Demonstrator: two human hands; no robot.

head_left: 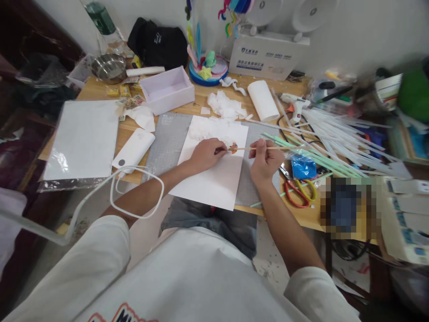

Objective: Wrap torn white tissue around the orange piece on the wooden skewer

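Note:
My right hand [266,161] is closed around a thin wooden stick [244,148], which lies nearly level and runs out past both sides of the fingers. At the stick's left end is a small orange-and-blue piece [233,146], too small to name more exactly. My left hand [209,154] pinches at the near side of this piece, its fingertips partly hidden. Both hands are above a white sheet of paper [214,183] on a grey cutting mat [164,143]. White fluffy material [204,129] lies on the sheet's far part.
Right of my right hand lie scissors [296,195], a blue packet [303,167], many translucent sticks [338,129] and a glue gun [296,107]. A white power bank [134,148] with a cable [161,197] is by my left forearm. Behind stand a white box [170,96] and a paper roll [263,100].

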